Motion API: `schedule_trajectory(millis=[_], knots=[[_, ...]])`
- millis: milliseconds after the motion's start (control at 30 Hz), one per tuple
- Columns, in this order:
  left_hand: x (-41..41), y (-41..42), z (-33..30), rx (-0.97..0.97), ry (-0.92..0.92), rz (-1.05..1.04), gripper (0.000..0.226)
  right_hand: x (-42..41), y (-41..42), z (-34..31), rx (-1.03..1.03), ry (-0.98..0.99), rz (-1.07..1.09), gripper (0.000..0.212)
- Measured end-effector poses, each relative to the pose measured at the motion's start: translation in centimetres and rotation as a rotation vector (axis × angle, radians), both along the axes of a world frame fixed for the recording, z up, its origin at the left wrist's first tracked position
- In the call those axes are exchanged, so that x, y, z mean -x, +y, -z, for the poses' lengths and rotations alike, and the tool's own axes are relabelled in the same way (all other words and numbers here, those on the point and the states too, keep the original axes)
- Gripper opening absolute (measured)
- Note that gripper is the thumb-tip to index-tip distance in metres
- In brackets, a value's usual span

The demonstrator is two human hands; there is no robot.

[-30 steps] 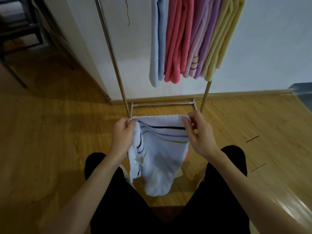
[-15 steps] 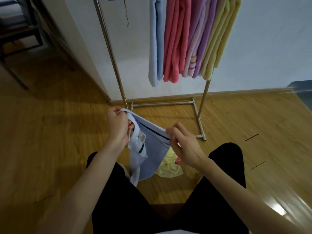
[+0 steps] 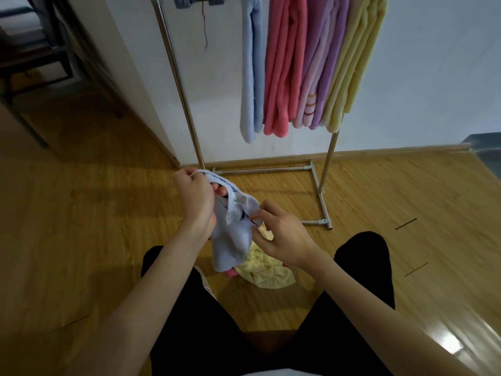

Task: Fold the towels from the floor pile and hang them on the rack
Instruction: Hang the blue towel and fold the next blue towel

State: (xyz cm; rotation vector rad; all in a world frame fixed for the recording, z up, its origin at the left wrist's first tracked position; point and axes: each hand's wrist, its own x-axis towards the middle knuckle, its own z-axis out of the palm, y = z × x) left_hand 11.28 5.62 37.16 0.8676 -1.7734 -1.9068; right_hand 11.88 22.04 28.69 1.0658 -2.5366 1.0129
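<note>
While rack (image 3: pixel 322 169) holds towels (image 3: pixel 282 63), hands pinch white towel (image 3: pixel 233 240)

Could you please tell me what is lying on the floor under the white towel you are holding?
Under the white towel lies a crumpled yellow towel, with a bit of pink cloth showing at its edge. The held towel covers the rest.

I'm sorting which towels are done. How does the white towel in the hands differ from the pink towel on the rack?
The white towel is gripped by the left hand and right hand, bunched and half folded; the pink towel hangs straight over the rack. The white one shows a sewn label and dark stripe; the pink one looks plain. The white one sits low over the floor pile; the pink one hangs clear of the floor. Both are soft terry cloth.
</note>
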Motion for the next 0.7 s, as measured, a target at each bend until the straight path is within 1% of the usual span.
schedule_trajectory(millis=[167, 233, 333, 367, 433, 500, 600, 700], knots=[[0.4, 0.8, -0.2, 0.006, 0.004, -0.011, 0.015, 0.5, -1.6, 0.2, 0.003, 0.009, 0.1, 0.031], [0.5, 1.1, -0.2, 0.009, 0.001, -0.011, 0.017, 0.8, -2.3, 0.1, 0.046, 0.021, 0.138, 0.033], [0.4, 1.6, -0.4, -0.013, 0.045, 0.004, 0.02, 1.0, -3.0, -0.1, 0.099, 0.026, 0.186, 0.037], [0.3, 1.8, -0.5, -0.015, 0.056, 0.011, 0.021, 1.1, -3.2, -0.1, 0.107, 0.02, 0.208, 0.036], [0.2, 2.0, -0.6, 0.002, 0.056, 0.016, 0.018, 1.2, -3.3, 0.0, 0.124, 0.013, 0.236, 0.028], [0.3, 1.8, -0.6, 0.012, 0.057, 0.003, 0.016, 1.3, -3.1, 0.2, 0.135, 0.011, 0.219, 0.02], [0.4, 1.1, -0.9, 0.021, 0.053, -0.013, 0.014, 1.6, -1.7, 0.0, 0.148, -0.004, 0.187, 0.021], [-0.2, 0.6, -1.5, -0.035, 0.116, 0.01, 0.014, 2.6, 0.4, -1.2, 0.198, -0.006, 0.221, 0.012]])
